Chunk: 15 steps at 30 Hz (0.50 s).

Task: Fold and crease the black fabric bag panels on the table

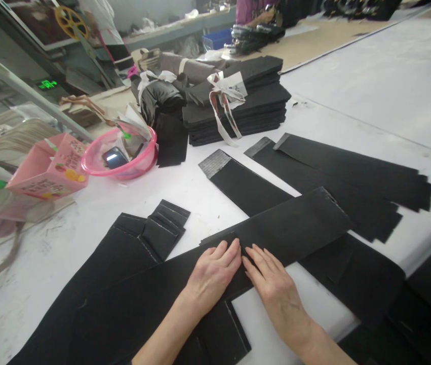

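Observation:
A long black fabric strip (291, 223) runs diagonally across the white table, overlapping a wider black fabric piece (124, 304) toward the lower left. My left hand (215, 271) lies on the fabric where the two overlap, its fingers stretched out and close together. Beside it, my right hand (270, 276) rests with fingers extended, pressing the strip's near side. The fingertips of both hands almost meet. Beyond the strip lies another black strip (249, 185) with a grey patterned end. A folded black piece (164, 230) is at the left.
More black strips (352, 172) fan out at the right. Farther back stands a stack of black panels (238, 114) tied with white ribbon. A pink basin (145, 165) holding a phone (115, 157) sits near a pink box (53, 172). Other people are in the background.

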### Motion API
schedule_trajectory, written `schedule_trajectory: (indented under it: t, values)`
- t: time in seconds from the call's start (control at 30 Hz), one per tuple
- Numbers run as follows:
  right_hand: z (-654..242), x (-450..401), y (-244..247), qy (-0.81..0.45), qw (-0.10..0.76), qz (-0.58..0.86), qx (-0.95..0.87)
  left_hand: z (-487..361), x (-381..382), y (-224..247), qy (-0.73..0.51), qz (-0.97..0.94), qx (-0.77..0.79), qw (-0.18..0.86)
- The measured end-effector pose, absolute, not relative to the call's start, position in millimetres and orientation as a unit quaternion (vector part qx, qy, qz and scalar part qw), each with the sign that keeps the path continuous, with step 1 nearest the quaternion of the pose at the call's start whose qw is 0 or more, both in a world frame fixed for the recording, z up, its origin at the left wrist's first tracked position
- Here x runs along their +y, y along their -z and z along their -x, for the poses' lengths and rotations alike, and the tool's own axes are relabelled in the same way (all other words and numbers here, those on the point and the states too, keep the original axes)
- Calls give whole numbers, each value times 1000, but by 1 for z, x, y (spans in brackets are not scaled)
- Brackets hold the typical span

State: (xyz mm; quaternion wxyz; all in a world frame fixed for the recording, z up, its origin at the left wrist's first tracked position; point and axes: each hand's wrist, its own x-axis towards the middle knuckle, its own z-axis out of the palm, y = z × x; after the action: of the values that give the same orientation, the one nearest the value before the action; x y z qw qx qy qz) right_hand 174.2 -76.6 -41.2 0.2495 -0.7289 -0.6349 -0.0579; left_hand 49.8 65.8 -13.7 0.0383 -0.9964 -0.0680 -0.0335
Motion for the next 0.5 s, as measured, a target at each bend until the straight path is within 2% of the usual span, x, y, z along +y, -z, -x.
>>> schedule_trajectory:
  t: [0.5]
  values:
    - [-164, -97, 40, 54, 269, 732, -624, -45, 66, 6, 18, 998, -57, 35]
